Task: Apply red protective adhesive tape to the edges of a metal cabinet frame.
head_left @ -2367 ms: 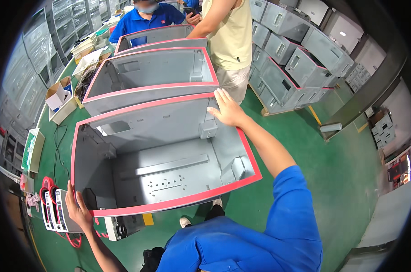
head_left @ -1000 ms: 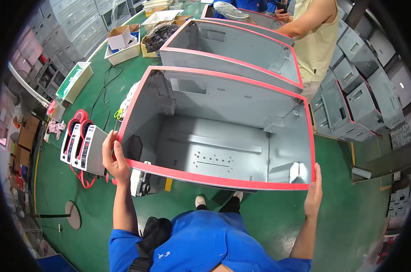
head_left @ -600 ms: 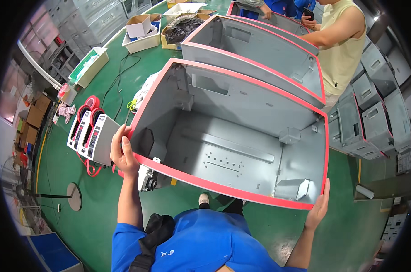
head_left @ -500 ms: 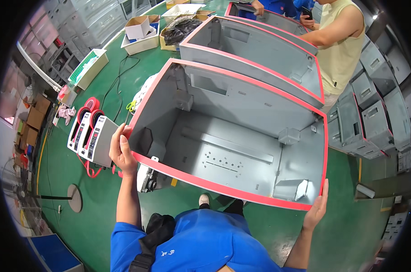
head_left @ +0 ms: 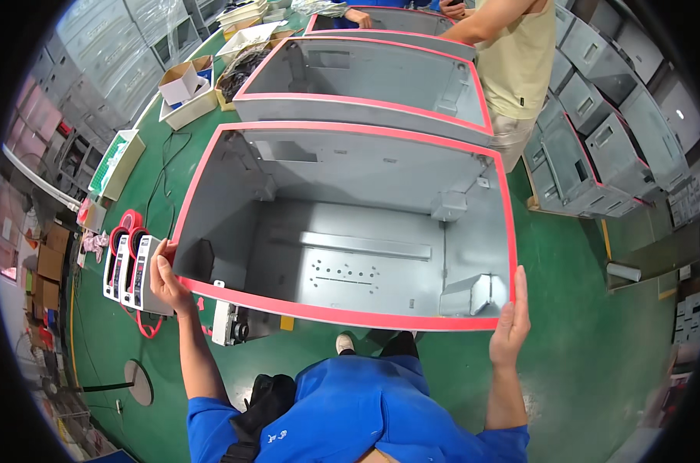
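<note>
A large grey metal cabinet point(head_left: 342, 207) lies open side up before me, its rim lined with red tape. My left hand point(head_left: 169, 279) grips its near left corner, fingers at the outer wall. At the near right corner, my right hand point(head_left: 510, 322) holds the side, its fingers along the outer face. Inside are a raised metal strip point(head_left: 365, 245), a group of small holes in the bottom and several corner brackets; a rectangular cutout point(head_left: 287, 151) pierces the far wall. The undersides of both grips are hidden.
Two white tape dispensers point(head_left: 140, 274) with red rolls stand on the green bench at left. Behind, another red-rimmed cabinet point(head_left: 358, 69) sits before a third. A person in a yellow top point(head_left: 516, 69) stands at far right, near stacked metal cabinets point(head_left: 597, 147). Bins point(head_left: 192, 108) line the back left.
The cabinet has swung round to lie more squarely before me and shifted left in view, both hands staying on its corners. The background has shifted too.
</note>
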Available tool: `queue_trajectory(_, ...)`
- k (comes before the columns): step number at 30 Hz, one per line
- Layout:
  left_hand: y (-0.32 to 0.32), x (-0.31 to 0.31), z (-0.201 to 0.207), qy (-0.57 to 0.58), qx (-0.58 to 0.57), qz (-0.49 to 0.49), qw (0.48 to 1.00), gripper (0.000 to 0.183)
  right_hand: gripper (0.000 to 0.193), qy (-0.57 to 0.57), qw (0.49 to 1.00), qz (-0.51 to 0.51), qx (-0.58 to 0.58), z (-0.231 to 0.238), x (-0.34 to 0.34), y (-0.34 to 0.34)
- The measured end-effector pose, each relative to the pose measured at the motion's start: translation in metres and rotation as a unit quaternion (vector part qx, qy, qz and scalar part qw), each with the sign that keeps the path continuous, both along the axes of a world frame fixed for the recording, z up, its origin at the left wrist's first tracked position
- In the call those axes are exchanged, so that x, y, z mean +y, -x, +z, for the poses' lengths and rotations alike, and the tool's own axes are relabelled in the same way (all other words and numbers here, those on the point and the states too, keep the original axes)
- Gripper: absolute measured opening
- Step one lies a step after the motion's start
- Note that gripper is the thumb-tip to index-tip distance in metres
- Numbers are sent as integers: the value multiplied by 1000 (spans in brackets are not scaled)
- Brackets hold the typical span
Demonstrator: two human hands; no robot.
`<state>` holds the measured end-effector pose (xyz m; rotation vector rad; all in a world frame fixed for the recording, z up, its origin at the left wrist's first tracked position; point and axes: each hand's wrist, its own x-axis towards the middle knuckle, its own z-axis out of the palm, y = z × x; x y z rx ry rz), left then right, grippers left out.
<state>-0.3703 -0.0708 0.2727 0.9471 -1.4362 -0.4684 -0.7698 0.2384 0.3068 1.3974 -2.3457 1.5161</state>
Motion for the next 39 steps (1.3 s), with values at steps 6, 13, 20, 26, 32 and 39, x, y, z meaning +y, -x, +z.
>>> queue_trajectory(6, 1, 3, 0, 14, -74, 74, 994, 38, 57, 43, 991, 123, -20, 3, 14, 41)
queue_trajectory(13, 10, 38, -11, -46, -188, 254, 948, 35, 46, 66, 916, 358, 169, -1, -34, 153)
queue_trajectory(20, 174, 159, 28, -87, -244, 274, 926, 39, 47, 132, 847, 474, 203, -22, -72, 182)
queue_trajectory(26, 300, 218, 48, -135, -332, 217, 908, 39, 44, 161, 829, 504, 178, -39, -78, 188)
queue_trajectory(32, 319, 219, 48, -161, -350, 250, 889, 39, 40, 182, 809, 544, 131, -46, -88, 197)
queue_trajectory(39, 318, 220, 51, -195, -367, 251, 874, 41, 38, 202, 781, 582, 100, -48, -98, 201)
